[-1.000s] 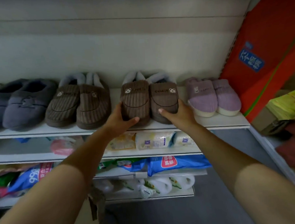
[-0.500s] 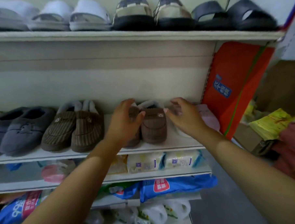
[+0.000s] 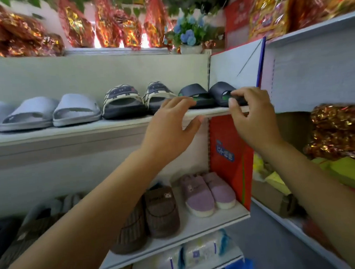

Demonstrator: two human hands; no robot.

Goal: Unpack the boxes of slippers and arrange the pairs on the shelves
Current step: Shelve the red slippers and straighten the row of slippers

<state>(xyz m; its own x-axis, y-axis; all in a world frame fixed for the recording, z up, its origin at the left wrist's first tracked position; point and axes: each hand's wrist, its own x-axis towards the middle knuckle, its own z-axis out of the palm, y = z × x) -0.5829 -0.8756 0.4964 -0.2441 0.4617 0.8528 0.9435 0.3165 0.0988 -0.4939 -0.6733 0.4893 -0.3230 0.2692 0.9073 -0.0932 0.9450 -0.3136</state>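
- Sitting at the right end of the upper shelf [image 3: 91, 129], the pair of dark slides [image 3: 195, 94] stood side by side, toes toward the shelf's front edge. The right one was next to the white end panel [image 3: 236, 64].
- The right grip [image 3: 253, 118] was narrow and pinched the toe of the right dark slide [image 3: 221, 90], with the thumb on the near side and curled fingers over the top.
- The left grip [image 3: 170, 130] was wide. Its fingers lay fairly straight over the shelf's front edge, just in front of the left dark slide, and the thumb sat below the lip. Whether the fingertips touched the slide could not be told.
- Left of the dark pair on the same shelf stood a checked pair [image 3: 122, 102], then a pale grey pair of slides [image 3: 76, 109]. One more pale slide was cut off at the frame's edge.
- On the lower shelf [image 3: 197, 229] a brown corduroy pair [image 3: 161, 212] lay partly hidden behind the left forearm. A lilac pair [image 3: 197, 196] lay just beside it, near a red panel [image 3: 228, 152].
- Under that shelf were white wrapped packs [image 3: 198, 253].
- Along the top ledge stood foil-wrapped goods [image 3: 76, 22] and a pot of blue flowers [image 3: 188, 36].
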